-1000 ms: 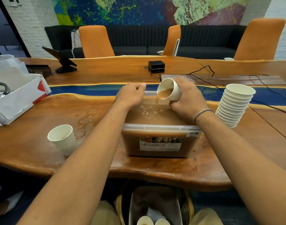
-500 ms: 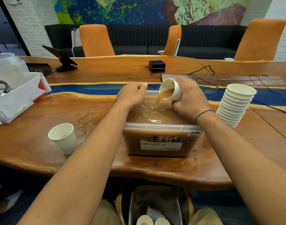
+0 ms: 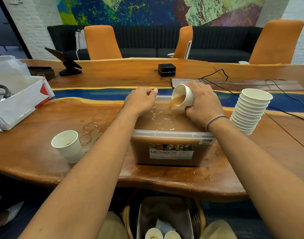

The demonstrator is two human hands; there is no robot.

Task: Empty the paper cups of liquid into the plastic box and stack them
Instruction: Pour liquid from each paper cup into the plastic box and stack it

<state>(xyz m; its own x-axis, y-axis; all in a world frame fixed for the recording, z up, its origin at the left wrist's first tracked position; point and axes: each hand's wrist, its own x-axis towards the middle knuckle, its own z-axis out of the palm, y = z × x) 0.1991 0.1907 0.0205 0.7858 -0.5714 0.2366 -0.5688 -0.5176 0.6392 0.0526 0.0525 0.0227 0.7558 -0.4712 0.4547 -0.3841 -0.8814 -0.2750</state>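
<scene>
Head view has the right grip (image 3: 202,105) wrapped round a tipped paper cup (image 3: 184,97) pouring into the near-full plastic box (image 3: 172,134), the left grip (image 3: 140,100) clutching its far rim, where any nudge could slop liquid onto the worktop (image 3: 35,152).

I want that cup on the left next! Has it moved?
No. The cup stands in the same spot as before, left of the box and beside the spill.
</scene>
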